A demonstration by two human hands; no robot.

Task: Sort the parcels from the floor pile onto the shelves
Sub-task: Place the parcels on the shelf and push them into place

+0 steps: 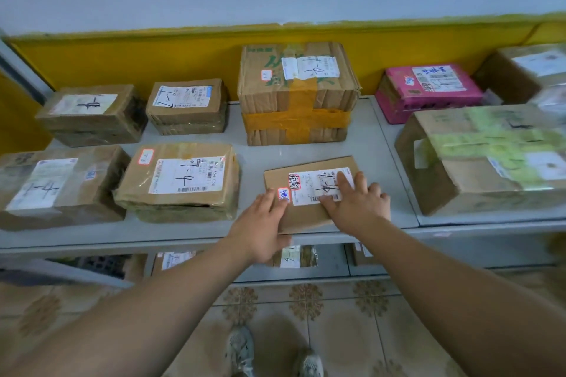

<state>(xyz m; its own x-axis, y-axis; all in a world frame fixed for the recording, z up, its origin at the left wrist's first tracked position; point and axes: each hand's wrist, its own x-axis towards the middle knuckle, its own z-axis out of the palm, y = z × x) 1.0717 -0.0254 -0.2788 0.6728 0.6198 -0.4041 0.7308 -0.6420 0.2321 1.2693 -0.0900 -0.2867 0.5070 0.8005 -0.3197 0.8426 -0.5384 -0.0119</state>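
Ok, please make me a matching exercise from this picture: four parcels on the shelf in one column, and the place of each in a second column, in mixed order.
Parcels:
1. pink box
2. orange-taped box
3. flat parcel
4. green-taped box

Places:
A. front right
B. under the left hand and right hand
C. back right
D. back middle

Pairs: 1-C, 2-D, 3-B, 4-A
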